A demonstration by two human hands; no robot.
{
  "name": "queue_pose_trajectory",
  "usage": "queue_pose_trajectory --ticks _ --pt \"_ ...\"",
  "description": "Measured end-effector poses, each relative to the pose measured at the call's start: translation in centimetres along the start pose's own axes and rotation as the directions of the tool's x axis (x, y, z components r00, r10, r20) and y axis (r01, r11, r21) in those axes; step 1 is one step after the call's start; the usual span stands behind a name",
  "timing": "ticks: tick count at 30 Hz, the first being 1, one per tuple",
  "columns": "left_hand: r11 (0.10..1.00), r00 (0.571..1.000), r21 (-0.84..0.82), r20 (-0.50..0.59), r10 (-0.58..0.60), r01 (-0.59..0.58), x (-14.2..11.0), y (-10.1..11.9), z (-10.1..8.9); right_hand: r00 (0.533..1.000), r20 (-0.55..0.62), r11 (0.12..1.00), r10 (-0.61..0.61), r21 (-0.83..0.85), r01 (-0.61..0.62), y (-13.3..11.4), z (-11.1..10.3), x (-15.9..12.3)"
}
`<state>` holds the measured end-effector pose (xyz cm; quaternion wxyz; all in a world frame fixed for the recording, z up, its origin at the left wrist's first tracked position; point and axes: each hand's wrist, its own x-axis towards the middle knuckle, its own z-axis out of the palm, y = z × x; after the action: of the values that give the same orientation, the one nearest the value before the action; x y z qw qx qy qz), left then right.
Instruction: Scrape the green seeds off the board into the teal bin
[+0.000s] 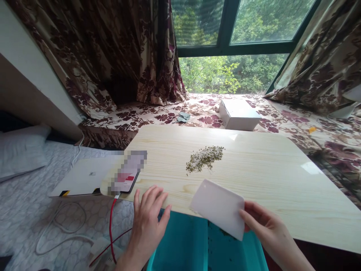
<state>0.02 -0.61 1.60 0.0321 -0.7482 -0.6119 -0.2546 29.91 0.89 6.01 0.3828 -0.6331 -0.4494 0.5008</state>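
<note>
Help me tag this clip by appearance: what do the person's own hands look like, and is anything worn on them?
The left hand and right hand are bare: no gloves, rings, watch or bracelet show. No sleeves come into view either.

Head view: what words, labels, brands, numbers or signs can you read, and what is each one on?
No text can be read for certain.
Phone: screen partly pixelated; the remaining marks are too small and blurred to read.
White panel beside it: one small dark mark, too small to read.
White scraper in the right hand: no lettering shows.
White box by the window: no lettering shows.
</note>
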Motion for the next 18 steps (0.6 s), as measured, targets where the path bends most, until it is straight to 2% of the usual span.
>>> queue_pose_trajectory --ticks 2,4,7,9,11,14,18 --pt "1.000 1.000 -0.010 -0.001 -0.006 0.006 -0.1 0.1 -0.3 0.999 0.041 0.999 -0.008 -0.034 0.009 -0.1 0.2 -0.6" --pt "1.000 1.000 -0.015 -0.004 -0.011 0.011 -0.1 0.2 -0.4 1.000 0.013 0.999 -0.020 -0.038 0.020 -0.4 -0.3 -0.6" --pt "1.000 1.000 -0.012 -0.007 -0.006 0.006 -0.3 0.2 -0.4 0.985 -0.165 0.998 -0.060 0.004 0.061 -1.2 -2.1 0.9" --pt "1.000 1.000 -0.007 -0.011 0.000 -0.001 -0.4 0.2 -0.3 0.945 -0.320 0.994 -0.071 0.051 0.092 -1.6 -3.3 2.5" --pt "1.000 1.000 0.000 -0.017 0.000 0.000 -0.5 0.1 -0.1 0.920 -0.385 0.992 -0.066 0.070 0.101 -1.7 -4.2 4.1" --pt "1.000 1.000 0.006 -0.026 0.002 -0.002 -0.6 0.0 0.0 0.914 -0.400 0.994 -0.070 0.051 0.098 -1.5 -4.6 5.5" --pt "1.000 1.000 0.000 -0.020 0.003 -0.003 -0.7 0.0 0.1 0.937 -0.346 0.997 -0.050 0.035 0.066 -1.1 -3.9 5.7"
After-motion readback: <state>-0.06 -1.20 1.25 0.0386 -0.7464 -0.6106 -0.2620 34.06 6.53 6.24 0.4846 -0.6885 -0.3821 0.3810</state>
